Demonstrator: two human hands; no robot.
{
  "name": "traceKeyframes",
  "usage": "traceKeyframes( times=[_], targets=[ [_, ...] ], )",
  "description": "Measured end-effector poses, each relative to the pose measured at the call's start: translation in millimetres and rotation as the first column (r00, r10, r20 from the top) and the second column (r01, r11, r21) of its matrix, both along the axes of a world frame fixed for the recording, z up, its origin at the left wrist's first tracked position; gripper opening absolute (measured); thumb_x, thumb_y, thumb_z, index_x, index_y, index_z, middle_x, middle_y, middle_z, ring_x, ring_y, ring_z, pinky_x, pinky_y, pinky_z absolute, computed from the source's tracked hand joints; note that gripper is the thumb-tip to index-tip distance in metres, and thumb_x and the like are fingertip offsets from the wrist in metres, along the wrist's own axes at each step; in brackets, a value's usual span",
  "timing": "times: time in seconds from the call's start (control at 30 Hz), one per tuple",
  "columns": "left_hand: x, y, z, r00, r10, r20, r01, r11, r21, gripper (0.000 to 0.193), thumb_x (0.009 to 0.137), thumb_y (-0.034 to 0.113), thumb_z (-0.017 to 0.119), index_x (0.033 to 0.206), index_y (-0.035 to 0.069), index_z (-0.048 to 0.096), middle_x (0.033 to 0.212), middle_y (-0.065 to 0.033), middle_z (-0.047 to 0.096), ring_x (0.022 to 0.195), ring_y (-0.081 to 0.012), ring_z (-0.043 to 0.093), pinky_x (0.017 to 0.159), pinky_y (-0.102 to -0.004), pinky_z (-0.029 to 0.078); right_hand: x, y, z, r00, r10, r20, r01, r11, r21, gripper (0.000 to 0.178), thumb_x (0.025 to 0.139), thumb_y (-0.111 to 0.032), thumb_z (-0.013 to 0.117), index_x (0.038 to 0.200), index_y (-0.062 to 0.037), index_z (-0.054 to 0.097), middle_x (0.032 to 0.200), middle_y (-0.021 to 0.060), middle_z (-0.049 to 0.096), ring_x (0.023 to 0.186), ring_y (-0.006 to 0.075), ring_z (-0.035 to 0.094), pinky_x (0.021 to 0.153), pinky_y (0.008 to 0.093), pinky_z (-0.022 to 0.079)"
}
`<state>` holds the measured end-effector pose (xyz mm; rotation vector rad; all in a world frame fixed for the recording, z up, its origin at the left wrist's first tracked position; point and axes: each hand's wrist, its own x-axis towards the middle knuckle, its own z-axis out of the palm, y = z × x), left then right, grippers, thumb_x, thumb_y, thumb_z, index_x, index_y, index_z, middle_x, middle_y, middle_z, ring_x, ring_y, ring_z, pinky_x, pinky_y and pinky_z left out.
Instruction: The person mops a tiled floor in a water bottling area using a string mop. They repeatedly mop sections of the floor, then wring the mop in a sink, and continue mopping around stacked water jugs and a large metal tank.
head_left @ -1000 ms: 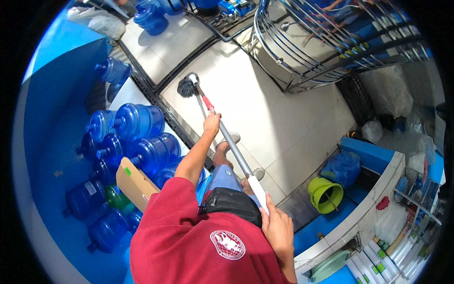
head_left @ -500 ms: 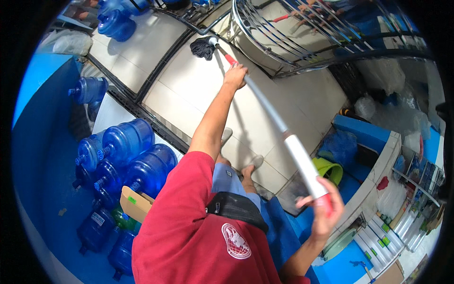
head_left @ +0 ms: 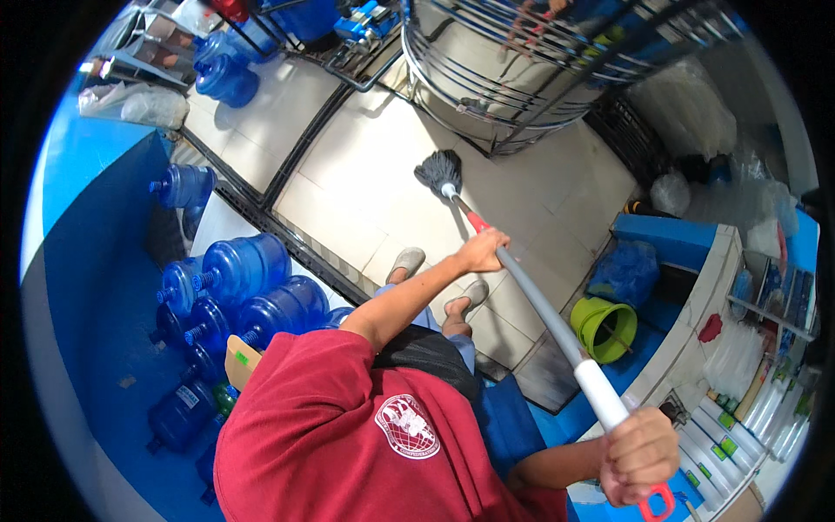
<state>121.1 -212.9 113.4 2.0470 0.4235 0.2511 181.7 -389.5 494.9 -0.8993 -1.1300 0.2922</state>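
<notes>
A string mop spans the middle of the view. Its dark grey head [head_left: 437, 169] lies on the pale tiled floor [head_left: 348, 200]. From there the grey shaft [head_left: 541, 304] slants toward me, ending in a white grip [head_left: 600, 391] with a red loop at the tip. My left hand [head_left: 484, 250] is wrapped round the shaft, just behind its red collar. Farther back, my right hand [head_left: 639, 454] is closed in a fist round the handle's end, beside the red loop.
Large blue water jugs [head_left: 248, 264] are stacked to my left. A curved metal rack [head_left: 487, 96] stands at the far side. On my right are green buckets [head_left: 604, 331], a blue plastic bag [head_left: 624, 271] and a tiled ledge [head_left: 696, 322]. Black pipes [head_left: 300, 143] cross the floor.
The mop head has come nearer to me and moved right across the tiles. Both hands moved nearer and right; my right hand's fingers, looser before, are now closed round the handle.
</notes>
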Motion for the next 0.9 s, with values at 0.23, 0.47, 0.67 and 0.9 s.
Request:
traceKeyframes(
  times=[0.23, 0.47, 0.67, 0.9],
  targets=[
    [63.9, -124.5, 26.5, 0.857, -0.488, -0.166, 0.464, 0.871, -0.165, 0.015, 0.067, 0.021, 0.063, 0.075, 0.009, 0.063, 0.077, -0.0168, 0.064, 0.085, -0.0378, 0.063, 0.073, -0.0490, 0.048, 53.1, -119.8, 35.3, 0.997, -0.081, -0.005, 0.081, 0.976, 0.201, 0.034, 0.090, -0.026, 0.052, 0.063, -0.0075, 0.045, 0.051, 0.0022, 0.045, 0.038, 0.0115, 0.042, 0.036, 0.0257, 0.034],
    [127.6, -215.6, 5.9, 0.875, -0.451, -0.177, 0.430, 0.891, -0.147, 0.016, 0.072, 0.021, 0.061, 0.081, 0.009, 0.065, 0.078, -0.0176, 0.065, 0.083, -0.0389, 0.063, 0.072, -0.0497, 0.049, 90.9, -193.6, 24.0, 0.975, -0.220, 0.000, 0.218, 0.966, 0.141, 0.039, 0.094, -0.032, 0.044, 0.063, -0.0090, 0.042, 0.048, 0.0001, 0.039, 0.038, 0.0110, 0.038, 0.037, 0.0268, 0.034],
    [133.0, -222.2, -4.8, 0.910, -0.321, -0.264, 0.286, 0.944, -0.163, 0.022, 0.069, 0.019, 0.061, 0.087, 0.009, 0.068, 0.083, -0.0194, 0.066, 0.087, -0.0388, 0.064, 0.078, -0.0491, 0.050, 154.7, -210.9, 15.6, 0.980, -0.096, -0.174, 0.112, 0.990, 0.085, 0.034, 0.084, -0.015, 0.059, 0.056, -0.0137, 0.040, 0.044, -0.0035, 0.045, 0.034, 0.0053, 0.041, 0.039, 0.0190, 0.037],
    [60.4, -131.2, -41.2, 0.931, -0.124, -0.343, 0.112, 0.992, -0.057, 0.019, 0.073, 0.023, 0.064, 0.083, 0.007, 0.068, 0.079, -0.0193, 0.066, 0.081, -0.0386, 0.065, 0.075, -0.0477, 0.051, 181.8, -148.3, -57.4, 0.923, 0.279, -0.264, -0.228, 0.951, 0.208, 0.025, 0.075, -0.009, 0.054, 0.055, -0.0139, 0.039, 0.043, -0.0040, 0.041, 0.033, 0.0055, 0.038, 0.040, 0.0200, 0.034]
  ],
)
